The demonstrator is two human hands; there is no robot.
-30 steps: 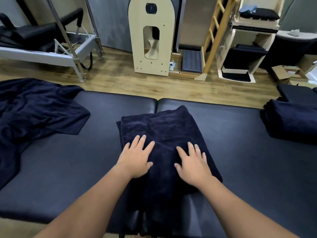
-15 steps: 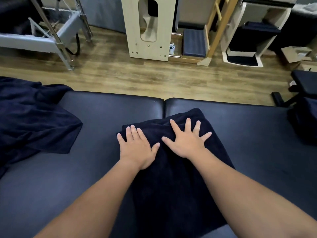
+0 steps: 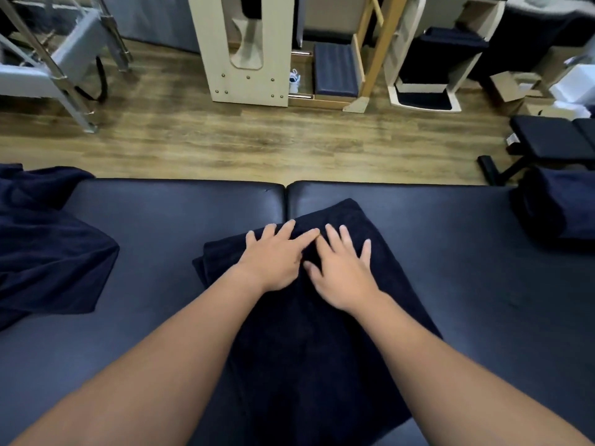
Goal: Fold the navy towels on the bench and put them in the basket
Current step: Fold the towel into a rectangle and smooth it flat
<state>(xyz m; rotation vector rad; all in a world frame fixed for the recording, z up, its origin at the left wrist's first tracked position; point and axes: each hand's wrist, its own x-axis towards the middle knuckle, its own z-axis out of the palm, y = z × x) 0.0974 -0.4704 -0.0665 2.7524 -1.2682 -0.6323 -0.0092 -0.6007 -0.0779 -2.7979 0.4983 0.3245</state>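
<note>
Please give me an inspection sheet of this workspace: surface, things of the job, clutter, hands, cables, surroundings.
Surface: black padded bench, seam in the middle.
Job's things: partly folded navy towel in the centre; unfolded navy towels heaped at left; folded navy towels at right edge; basket nothing seen.
Clutter: nothing seen on the bench.
Hands: left hand and right hand lie flat on the centre towel, fingers straight.
Cables: nothing seen on the bench.
Surroundings: wooden floor, exercise equipment, cardboard boxes.

Pilates or physio studio: padded bench (image 3: 450, 252) under fingers, metal-framed reformer (image 3: 58, 69), wooden ladder barrel (image 3: 370, 59) beyond fingertips.
</note>
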